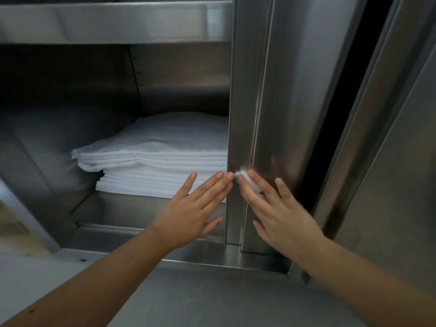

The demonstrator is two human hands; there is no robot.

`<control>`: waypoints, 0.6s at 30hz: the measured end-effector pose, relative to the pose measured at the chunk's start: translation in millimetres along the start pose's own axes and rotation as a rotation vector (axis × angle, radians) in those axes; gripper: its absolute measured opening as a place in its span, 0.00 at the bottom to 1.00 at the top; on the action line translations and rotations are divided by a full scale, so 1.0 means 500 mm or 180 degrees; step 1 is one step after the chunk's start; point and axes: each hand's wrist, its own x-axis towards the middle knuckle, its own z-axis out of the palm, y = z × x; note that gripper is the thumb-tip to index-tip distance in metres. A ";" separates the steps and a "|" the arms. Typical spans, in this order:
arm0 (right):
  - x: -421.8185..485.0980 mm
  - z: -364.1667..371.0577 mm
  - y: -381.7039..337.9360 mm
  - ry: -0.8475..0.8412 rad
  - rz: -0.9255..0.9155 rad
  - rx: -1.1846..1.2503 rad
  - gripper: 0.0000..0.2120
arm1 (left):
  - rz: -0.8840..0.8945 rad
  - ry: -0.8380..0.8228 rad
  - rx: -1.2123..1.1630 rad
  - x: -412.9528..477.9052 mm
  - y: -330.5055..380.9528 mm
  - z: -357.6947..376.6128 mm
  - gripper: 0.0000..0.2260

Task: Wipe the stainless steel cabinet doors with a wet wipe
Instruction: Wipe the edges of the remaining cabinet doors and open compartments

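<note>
A stainless steel cabinet door stands edge-on at centre right, slid partly open. My right hand lies flat against its lower part, straight fingers pressing a small white wet wipe onto the steel. Only a bit of the wipe shows between the fingers. My left hand is open with fingers straight, its fingertips touching the door's left edge beside the wipe. It holds nothing.
Inside the open cabinet, a stack of folded white cloths lies on the lower shelf. An upper steel shelf runs above. A second steel door panel stands at right behind a dark gap. A steel counter spreads below.
</note>
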 end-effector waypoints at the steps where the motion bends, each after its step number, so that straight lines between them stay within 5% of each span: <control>1: -0.012 0.003 -0.020 -0.0055 -0.0062 0.0055 0.34 | 0.0022 -0.0017 -0.0020 -0.004 0.002 0.002 0.28; 9: -0.009 0.019 -0.022 0.0185 0.0482 -0.0200 0.29 | 0.0034 -0.0006 -0.0099 -0.013 0.015 0.007 0.26; 18: -0.018 0.028 -0.092 -0.0006 0.0458 0.0166 0.32 | 0.0117 -0.0143 -0.0041 -0.035 0.031 0.017 0.26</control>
